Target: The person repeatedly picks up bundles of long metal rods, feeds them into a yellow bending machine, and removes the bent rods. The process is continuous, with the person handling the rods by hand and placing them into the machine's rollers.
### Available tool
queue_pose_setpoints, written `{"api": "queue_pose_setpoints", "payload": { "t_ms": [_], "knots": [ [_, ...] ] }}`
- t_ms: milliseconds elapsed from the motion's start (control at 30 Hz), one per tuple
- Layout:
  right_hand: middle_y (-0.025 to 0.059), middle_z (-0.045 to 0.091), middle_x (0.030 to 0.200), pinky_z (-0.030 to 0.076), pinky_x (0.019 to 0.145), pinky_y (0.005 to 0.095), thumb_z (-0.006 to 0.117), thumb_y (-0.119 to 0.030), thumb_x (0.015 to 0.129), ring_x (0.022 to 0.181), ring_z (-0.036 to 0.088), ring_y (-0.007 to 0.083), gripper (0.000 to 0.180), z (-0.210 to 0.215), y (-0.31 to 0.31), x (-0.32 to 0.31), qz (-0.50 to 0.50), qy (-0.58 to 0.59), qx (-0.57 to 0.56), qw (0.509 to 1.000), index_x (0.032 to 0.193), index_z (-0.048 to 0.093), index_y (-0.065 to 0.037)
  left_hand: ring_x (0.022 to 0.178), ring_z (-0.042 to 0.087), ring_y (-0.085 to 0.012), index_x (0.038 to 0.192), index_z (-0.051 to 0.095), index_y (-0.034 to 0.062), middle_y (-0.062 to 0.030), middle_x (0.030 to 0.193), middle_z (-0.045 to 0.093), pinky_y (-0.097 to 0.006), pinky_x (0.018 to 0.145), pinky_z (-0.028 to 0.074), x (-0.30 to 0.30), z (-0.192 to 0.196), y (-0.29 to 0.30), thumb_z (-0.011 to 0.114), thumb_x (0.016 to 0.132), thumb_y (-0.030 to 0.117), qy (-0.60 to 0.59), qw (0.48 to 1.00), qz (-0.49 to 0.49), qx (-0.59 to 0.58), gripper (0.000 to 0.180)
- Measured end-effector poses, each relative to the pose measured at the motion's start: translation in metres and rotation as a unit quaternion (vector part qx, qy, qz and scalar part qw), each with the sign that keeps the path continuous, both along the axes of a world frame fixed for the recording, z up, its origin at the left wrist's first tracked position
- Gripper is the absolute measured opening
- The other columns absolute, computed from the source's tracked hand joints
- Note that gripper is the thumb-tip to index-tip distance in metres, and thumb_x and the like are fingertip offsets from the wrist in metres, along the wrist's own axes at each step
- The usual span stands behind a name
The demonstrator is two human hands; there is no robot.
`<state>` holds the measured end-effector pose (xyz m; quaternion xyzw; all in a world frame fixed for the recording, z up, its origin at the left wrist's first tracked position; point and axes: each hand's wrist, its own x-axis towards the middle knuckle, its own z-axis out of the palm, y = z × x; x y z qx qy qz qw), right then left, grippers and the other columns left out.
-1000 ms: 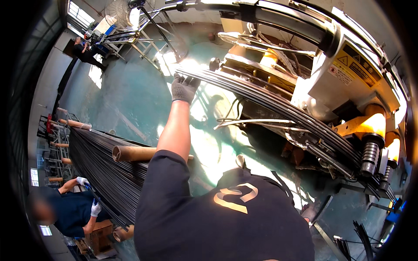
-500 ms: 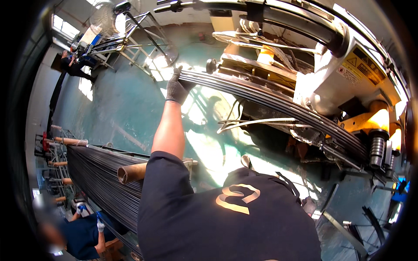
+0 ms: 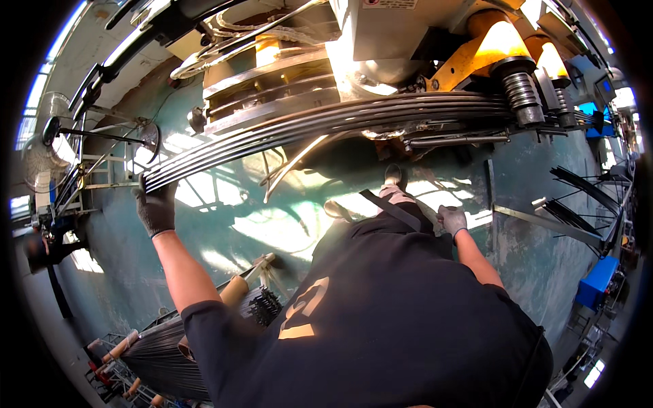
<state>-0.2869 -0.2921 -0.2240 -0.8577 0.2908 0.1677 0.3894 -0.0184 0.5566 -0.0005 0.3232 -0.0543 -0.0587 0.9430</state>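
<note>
My left hand (image 3: 156, 207), in a dark grey knit glove, is closed round the left ends of a bundle of long, thin dark rods (image 3: 292, 129). The rods run side by side, slightly bowed, along the front of a machine (image 3: 388, 41) toward its coil springs (image 3: 522, 95) and yellow fittings (image 3: 486, 51) at the right. Lower and apart from the bundle, my right hand (image 3: 451, 220) hangs beside my body in a lighter grey glove. Its fingers are curled in, and nothing shows in them.
A rack of dark strands (image 3: 166, 360) with brown cardboard tubes (image 3: 235, 291) stands at lower left. Pale cables (image 3: 292, 166) hang below the rods. At right are a stand with dark strips (image 3: 585, 190) and a blue box (image 3: 598, 282). Another person (image 3: 51, 248) is at far left.
My view has turned to the right, so the machine and rods sit farther left in it. My left hand still grips the rod ends. My right hand and forearm now show more fully.
</note>
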Motion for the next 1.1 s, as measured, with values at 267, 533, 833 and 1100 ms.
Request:
{"api": "queue_pose_setpoints", "payload": {
  "t_ms": [267, 533, 833, 1100],
  "knots": [
    [0.0093, 0.074, 0.095, 0.055, 0.085, 0.0382, 0.059, -0.022, 0.087, 0.094, 0.071, 0.0267, 0.017, 0.024, -0.053, 0.081, 0.373, -0.017, -0.271, 0.887, 0.086, 0.073, -0.012, 0.122, 0.057, -0.0482, 0.138, 0.043, 0.0027, -0.0264, 0.135, 0.058, -0.065, 0.105, 0.046, -0.041, -0.053, -0.134, 0.047, 0.103, 0.053, 0.275, 0.894, 0.355, -0.010, 0.061],
    [0.0194, 0.070, 0.115, 0.048, 0.101, 0.0456, 0.057, -0.027, 0.093, 0.115, 0.063, 0.0365, 0.030, -0.025, -0.179, 0.126, 0.351, 0.041, -0.245, 0.903, 0.112, 0.071, -0.009, 0.121, 0.058, -0.0371, 0.136, 0.048, -0.0018, -0.0220, 0.135, 0.059, -0.056, 0.106, 0.045, -0.071, -0.126, -0.414, 0.050, 0.103, 0.047, 0.490, 0.833, 0.246, -0.079, 0.058],
    [0.0176, 0.074, 0.098, 0.050, 0.087, 0.0448, 0.055, -0.044, 0.092, 0.096, 0.069, 0.0338, 0.041, -0.012, -0.180, 0.104, 0.025, -0.003, -0.024, 0.999, 0.097, 0.075, -0.008, 0.094, 0.063, -0.0271, 0.123, 0.062, 0.0041, -0.0127, 0.104, 0.068, -0.045, 0.081, 0.052, -0.042, -0.116, -0.474, 0.051, 0.104, 0.037, 0.411, 0.907, 0.013, 0.094, 0.039],
    [0.0078, 0.072, 0.086, 0.050, 0.070, 0.0284, 0.065, -0.026, 0.093, 0.075, 0.064, 0.0142, 0.031, 0.077, -0.141, 0.024, -0.242, -0.074, 0.149, 0.956, 0.102, 0.071, 0.004, 0.077, 0.062, -0.0277, 0.102, 0.060, 0.0085, -0.0096, 0.086, 0.063, -0.043, 0.071, 0.056, -0.061, -0.128, -0.475, 0.050, 0.104, 0.027, 0.469, 0.871, 0.061, 0.133, 0.021]
  ]
}}
